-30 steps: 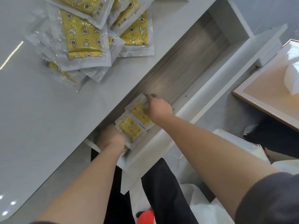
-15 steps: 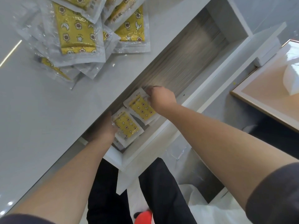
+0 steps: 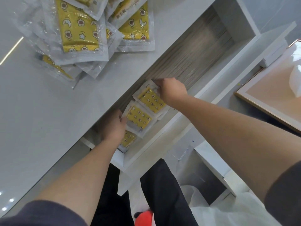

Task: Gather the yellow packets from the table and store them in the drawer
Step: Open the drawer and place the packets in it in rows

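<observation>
Beside the drawer: a wood-framed board [image 3: 268,97]
A crumpled white cloth [image 3: 295,82] lies on the board; a white block [image 3: 274,53] sits just beyond its far corner; white plastic sheeting [image 3: 228,214] lies below it.

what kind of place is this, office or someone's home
Probably an office or workroom, though not certain: a plain white desk with an open drawer, a pile of identical sealed yellow packets on it, and a framed tan panel beside it.

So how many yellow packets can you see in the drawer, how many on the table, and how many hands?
Drawer packets: 3 showing
Table packets: at least 6, overlapping
Hands: 2, left hand, right hand
Total: at least 11
</observation>
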The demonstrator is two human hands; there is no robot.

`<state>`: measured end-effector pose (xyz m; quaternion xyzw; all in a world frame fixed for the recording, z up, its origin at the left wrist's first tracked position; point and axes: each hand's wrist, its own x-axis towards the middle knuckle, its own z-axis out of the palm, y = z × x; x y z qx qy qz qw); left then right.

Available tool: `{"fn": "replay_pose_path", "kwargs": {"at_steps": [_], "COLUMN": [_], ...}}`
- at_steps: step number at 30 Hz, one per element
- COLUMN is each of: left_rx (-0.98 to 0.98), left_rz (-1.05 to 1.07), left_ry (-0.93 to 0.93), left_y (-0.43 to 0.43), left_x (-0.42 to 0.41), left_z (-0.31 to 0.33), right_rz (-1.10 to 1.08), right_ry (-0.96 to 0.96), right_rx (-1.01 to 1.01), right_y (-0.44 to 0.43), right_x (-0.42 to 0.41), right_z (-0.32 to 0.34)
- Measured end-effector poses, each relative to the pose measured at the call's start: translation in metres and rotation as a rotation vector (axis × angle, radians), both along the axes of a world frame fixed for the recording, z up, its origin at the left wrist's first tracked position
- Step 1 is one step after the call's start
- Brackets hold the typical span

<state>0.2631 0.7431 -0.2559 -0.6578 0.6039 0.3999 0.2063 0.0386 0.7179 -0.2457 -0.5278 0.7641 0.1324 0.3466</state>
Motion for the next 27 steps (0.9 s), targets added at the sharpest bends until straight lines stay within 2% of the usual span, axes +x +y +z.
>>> {"fn": "replay_pose_path", "kwargs": {"at_steps": [4,10,16,19,24,27], "left_rx": [-0.025,0.106,-0.103,-0.134,-0.203,-0.219], "left_rz": [-0.051,0.066,-0.244,-0.251,-0.309,-0.319], "left_ry": [-0.125,-0.028,-0.020,-0.036,-0.062,-0.065], "left_y": [0.007,-0.004,-0.004,-0.005,-0.008,-0.013], "left_x": [0.015,-0.006,-0.032,-0.041,-0.054,-0.062], "left_z": [0.004,0.013,0.015,0.005,-0.004,-0.004], "right_rz": [-0.014,-0.073,-0.089,-0.080,-0.045,0.062], "right_ry": [-0.049,-0.055,0.013,0.114,0.169,0.219], "right_rx": [0.025,0.018,-0.051,-0.116,-0.065,-0.184], "right_y": [0.011,0.012,0.001,-0.004,-0.005,0.001], "right_x": [0.014,0.014,-0.013,-0.032,-0.044,-0.032], "right_z": [-0.001,-0.005,0.000,0.000,0.000,0.007]}}
